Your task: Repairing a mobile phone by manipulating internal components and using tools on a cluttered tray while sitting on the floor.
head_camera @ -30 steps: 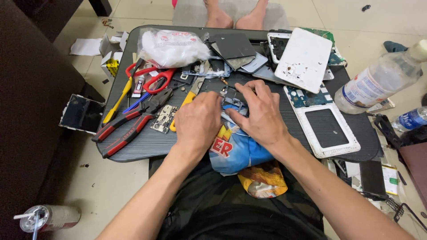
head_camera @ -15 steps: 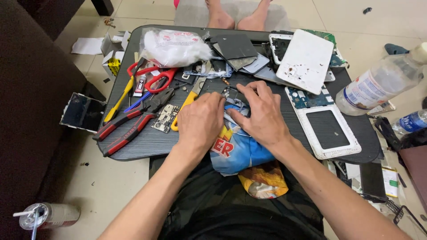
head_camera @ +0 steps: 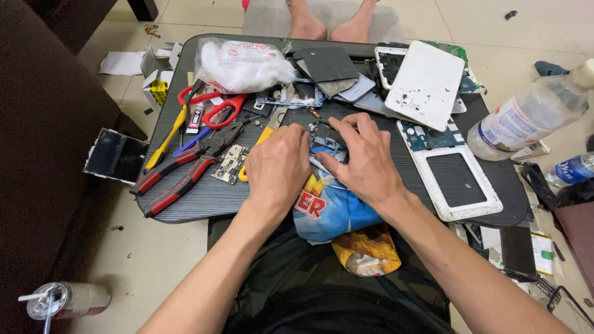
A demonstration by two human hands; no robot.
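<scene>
Head view: both hands meet over a small dark phone part (head_camera: 320, 133) near the middle of the black table (head_camera: 185, 204). The left hand (head_camera: 276, 168) and right hand (head_camera: 366, 162) lie side by side, fingertips pinched on the part; how firmly they grip cannot be told. A blue bag (head_camera: 331, 210) lies under the wrists at the near edge. Red-handled pliers (head_camera: 185, 167) rest toward the left edge, red scissors (head_camera: 213, 105) behind them, and a white tablet frame (head_camera: 455, 179) near the right edge.
</scene>
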